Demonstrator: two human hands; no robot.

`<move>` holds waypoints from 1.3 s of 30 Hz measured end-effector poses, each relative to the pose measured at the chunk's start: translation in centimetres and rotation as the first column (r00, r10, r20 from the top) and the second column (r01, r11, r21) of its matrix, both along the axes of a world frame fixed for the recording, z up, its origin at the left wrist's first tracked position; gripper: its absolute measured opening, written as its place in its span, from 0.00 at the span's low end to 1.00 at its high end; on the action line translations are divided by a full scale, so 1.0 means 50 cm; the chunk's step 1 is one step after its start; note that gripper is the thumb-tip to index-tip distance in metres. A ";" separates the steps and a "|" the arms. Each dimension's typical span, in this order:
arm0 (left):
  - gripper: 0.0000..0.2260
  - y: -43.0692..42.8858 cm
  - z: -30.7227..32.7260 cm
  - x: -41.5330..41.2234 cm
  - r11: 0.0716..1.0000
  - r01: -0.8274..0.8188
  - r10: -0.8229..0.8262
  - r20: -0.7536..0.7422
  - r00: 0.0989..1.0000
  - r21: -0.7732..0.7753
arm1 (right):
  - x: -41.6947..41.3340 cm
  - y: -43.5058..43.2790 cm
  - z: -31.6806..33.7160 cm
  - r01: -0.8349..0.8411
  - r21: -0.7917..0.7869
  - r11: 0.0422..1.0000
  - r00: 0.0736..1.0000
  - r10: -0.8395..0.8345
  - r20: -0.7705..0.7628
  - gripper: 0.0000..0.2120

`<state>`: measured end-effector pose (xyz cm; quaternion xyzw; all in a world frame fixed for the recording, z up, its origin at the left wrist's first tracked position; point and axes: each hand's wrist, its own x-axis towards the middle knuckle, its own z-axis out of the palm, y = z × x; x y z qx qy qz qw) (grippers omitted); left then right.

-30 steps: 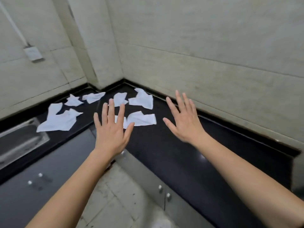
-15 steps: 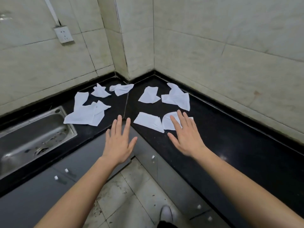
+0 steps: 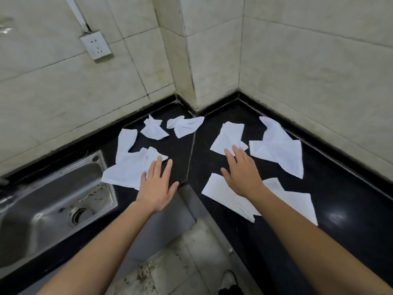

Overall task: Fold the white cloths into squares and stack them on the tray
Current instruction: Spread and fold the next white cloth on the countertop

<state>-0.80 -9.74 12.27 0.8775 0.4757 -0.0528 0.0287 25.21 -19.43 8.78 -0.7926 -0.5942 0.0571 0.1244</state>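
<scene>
Black corner countertop point(image 3: 350, 188), tiled walls point(image 3: 319, 71), sink point(image 3: 53, 205) (steel); white cloths point(image 3: 278, 150) scattered; left hand point(image 3: 156, 188), right hand point(image 3: 242, 173) spread, empty.

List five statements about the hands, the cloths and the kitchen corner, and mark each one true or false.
1. The left hand and right hand are both open. True.
2. The sink lies left of the cloths. True.
3. The cloths are stacked in folded squares. False: they lie scattered and rumpled across the counter.
4. A tray stands on the counter. False: no tray is in view.
5. The socket is right of the cloths. False: it is to their upper left, above the sink.
</scene>
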 end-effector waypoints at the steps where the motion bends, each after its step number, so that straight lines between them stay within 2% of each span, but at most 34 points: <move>1: 0.32 0.024 -0.002 -0.015 0.999 -0.036 0.036 0.004 0.999 -0.012 | -0.010 0.040 -0.001 -0.031 -0.025 0.999 1.000 0.031 -0.005 0.31; 9: 0.27 0.188 -0.072 -0.153 0.954 -0.274 0.271 -0.035 0.962 -0.125 | -0.126 0.288 -0.055 -0.235 -0.137 0.962 0.971 0.227 -0.068 0.32; 13: 0.22 0.283 -0.121 -0.209 0.933 -0.314 0.303 -0.085 0.949 -0.177 | -0.198 0.390 -0.082 -0.286 -0.211 0.935 0.955 0.261 -0.139 0.31; 18: 0.21 0.394 -0.200 -0.244 0.922 -0.281 0.276 -0.055 0.959 -0.265 | -0.276 0.516 -0.113 -0.241 -0.281 0.929 0.944 0.157 -0.291 0.27; 25: 0.23 0.464 -0.321 -0.281 0.909 -0.139 0.165 0.033 0.986 -0.392 | -0.385 0.712 -0.183 -0.203 -0.330 0.922 0.943 0.094 -0.318 0.22; 28: 0.16 0.475 -0.357 -0.305 0.927 -0.042 0.107 0.157 0.982 -0.373 | -0.423 0.768 -0.215 -0.132 -0.340 0.931 0.966 0.043 -0.257 0.24; 31: 0.14 0.483 -0.363 -0.321 0.941 -0.015 0.087 0.199 0.976 -0.339 | -0.443 0.805 -0.245 -0.093 -0.456 0.885 0.989 0.029 -0.146 0.27; 33: 0.13 0.489 -0.351 -0.328 0.941 -0.029 0.117 0.244 0.963 -0.336 | -0.446 0.819 -0.245 -0.087 -0.468 0.879 0.989 0.022 -0.143 0.25; 37: 0.11 0.513 -0.305 -0.338 0.950 -0.119 0.215 0.328 0.920 -0.288 | -0.431 0.822 -0.194 -0.084 -0.365 0.927 0.949 -0.038 -0.314 0.18; 39: 0.11 0.534 -0.277 -0.340 0.965 -0.161 0.229 0.370 0.900 -0.206 | -0.409 0.817 -0.156 -0.052 -0.335 0.941 0.877 -0.117 -0.466 0.16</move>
